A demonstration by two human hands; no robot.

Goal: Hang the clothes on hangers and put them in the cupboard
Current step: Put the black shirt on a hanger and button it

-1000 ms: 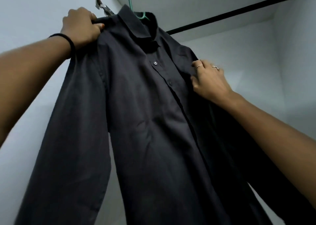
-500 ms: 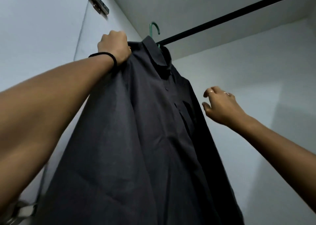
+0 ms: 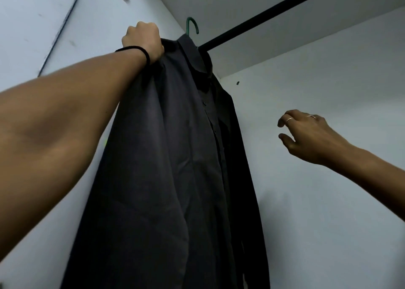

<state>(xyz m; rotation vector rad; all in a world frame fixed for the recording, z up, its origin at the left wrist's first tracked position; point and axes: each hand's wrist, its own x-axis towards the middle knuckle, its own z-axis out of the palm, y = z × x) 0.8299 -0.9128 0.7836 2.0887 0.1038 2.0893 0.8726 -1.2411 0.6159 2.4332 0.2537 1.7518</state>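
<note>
The left hand (image 3: 142, 40) was clamped on the shoulder of the dark shirt (image 3: 175, 157), lifting its green hanger (image 3: 192, 25) toward the rail (image 3: 274, 12); the hook seemingly wasn't over yet. The right hand (image 3: 311, 137) hovered apart, fingers loosely spread. Next: hook it on.

There are no words, numbers or signs to read anywhere here.
</note>
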